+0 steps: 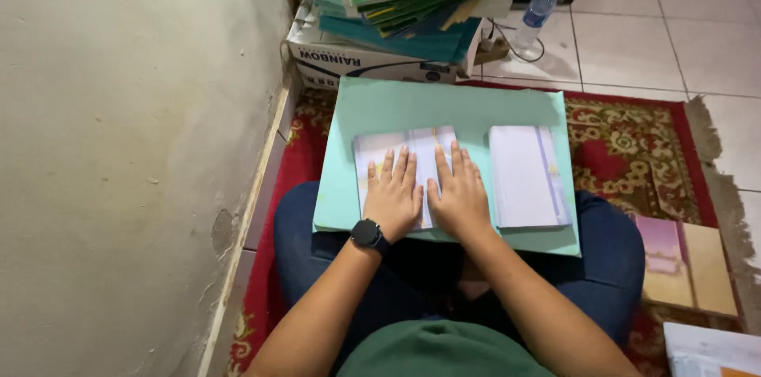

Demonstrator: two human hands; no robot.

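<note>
A rough, cream plaster wall (127, 147) fills the space left of the hands, its surface pitted and chipped low down. A pale baseboard strip (255, 202) runs along its foot. Beneath and to the right of the hands lies a red patterned carpet with a frayed fringe (626, 139). Beyond it, ahead and to the right, the floor is glossy white square tile with dark grout lines (697, 36). Soft, even light falls across the tile, brightest far ahead of the hands, with no hard shadows.
</note>
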